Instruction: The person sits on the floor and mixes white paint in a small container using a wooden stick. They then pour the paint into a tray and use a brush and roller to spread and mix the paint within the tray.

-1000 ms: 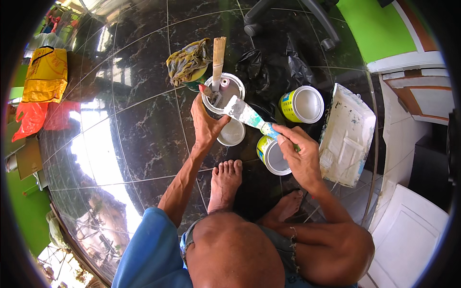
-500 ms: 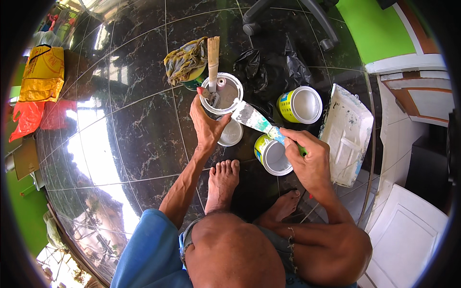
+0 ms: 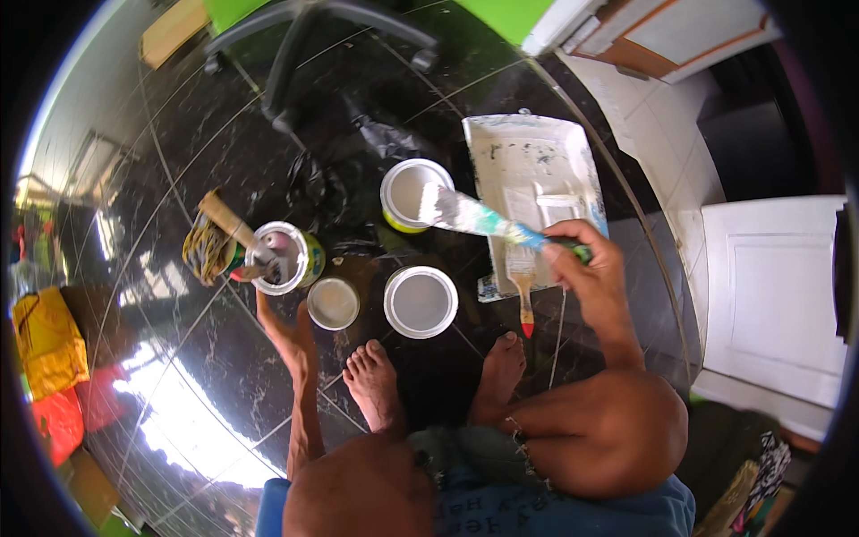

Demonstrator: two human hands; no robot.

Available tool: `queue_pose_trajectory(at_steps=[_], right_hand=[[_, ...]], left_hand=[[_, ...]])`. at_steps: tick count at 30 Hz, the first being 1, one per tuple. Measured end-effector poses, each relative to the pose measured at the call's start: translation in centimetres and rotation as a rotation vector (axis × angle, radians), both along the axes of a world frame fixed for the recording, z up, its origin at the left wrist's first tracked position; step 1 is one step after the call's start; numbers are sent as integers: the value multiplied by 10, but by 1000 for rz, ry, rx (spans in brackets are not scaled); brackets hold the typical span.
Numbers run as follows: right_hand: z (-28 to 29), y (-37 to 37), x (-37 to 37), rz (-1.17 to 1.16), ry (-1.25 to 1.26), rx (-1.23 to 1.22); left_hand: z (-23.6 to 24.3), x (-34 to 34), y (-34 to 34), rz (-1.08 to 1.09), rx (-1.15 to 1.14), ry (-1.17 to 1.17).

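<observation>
On the left, my left hand [image 3: 288, 340] grips the side of a paint can [image 3: 312, 259] whose fingertips it partly hides. A wooden handle [image 3: 225, 220], a small roller [image 3: 276, 242] and a red-tipped brush stick out of it. My right hand [image 3: 586, 273] is closed round the handle of a paint-smeared putty knife [image 3: 474, 217]. Its white-coated blade appears over an open can [image 3: 415, 167] with pale contents. Nearer me stands another open can [image 3: 421, 271] with grey contents. Between the cans at left lies a round lid or shallow tub [image 3: 334, 304].
A white-smeared paint tray [image 3: 582, 152] lies at the right, with a flat paintbrush [image 3: 522, 273] at its near edge. Black plastic [image 3: 313, 183] and a chair base [image 3: 291, 63] are beyond the cans. A crumpled rag [image 3: 204, 251] sits beside the left can. My feet are close in front.
The view has swung to the right. The putty knife has come away from the rim of the can in my left hand and moved right, toward the tray side.
</observation>
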State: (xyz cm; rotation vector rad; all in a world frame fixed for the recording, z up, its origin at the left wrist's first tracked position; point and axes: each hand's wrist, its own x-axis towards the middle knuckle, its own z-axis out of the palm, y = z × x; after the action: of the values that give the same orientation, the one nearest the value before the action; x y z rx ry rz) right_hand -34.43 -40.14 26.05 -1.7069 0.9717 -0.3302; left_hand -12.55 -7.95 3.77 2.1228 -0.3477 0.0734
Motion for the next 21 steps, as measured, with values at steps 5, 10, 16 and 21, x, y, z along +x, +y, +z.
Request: queue_pose_trajectory(at_steps=[5, 10, 16, 21], right_hand=[[-3, -66, -53, -226, -141, -242], [-17, -136, -42, -101, -30, -493], [-45, -174, 14, 349, 133, -532], [-92, -201, 50, 590, -3, -763]], left_hand=[[48, -52, 30, -276, -116, 274], [91, -93, -26, -1142, -16, 863], [54, -139, -106, -1261, 52, 663], [28, -169, -153, -977, -10, 827]])
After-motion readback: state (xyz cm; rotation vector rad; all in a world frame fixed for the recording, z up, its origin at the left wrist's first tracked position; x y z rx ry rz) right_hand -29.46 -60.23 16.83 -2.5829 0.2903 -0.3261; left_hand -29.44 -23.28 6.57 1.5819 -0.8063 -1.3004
